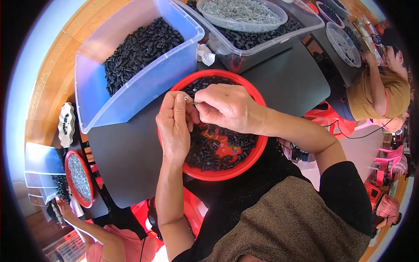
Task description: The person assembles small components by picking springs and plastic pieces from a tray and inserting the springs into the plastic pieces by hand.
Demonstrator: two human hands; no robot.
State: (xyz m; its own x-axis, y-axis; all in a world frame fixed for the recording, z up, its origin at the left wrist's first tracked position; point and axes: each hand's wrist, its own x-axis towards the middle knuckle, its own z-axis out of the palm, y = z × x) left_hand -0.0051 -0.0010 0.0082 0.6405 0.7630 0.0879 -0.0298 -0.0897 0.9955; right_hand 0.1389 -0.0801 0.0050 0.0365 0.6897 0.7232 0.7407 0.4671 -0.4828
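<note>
Both my hands meet over a round red basin [258, 155] of small black plastic pieces [198, 158]. Between the thumb and fingers of my left hand [173, 126] is a small part with a shiny round end [186, 98]; its body is mostly hidden. Right beside it, my right hand [231, 107] is closed in a pinch, palm down, on a tiny metallic piece [194, 104], too small to name exactly. The two fingertips nearly touch. A patterned red patch of the basin's bottom [222, 146] shows through the black pieces.
A clear bin [144, 72] of black pieces stands beyond the basin to the left. Another bin [262, 50] at the back carries an oval tub [283, 17] of small silvery parts. People [115, 238] [371, 94] sit at the lower left and far right.
</note>
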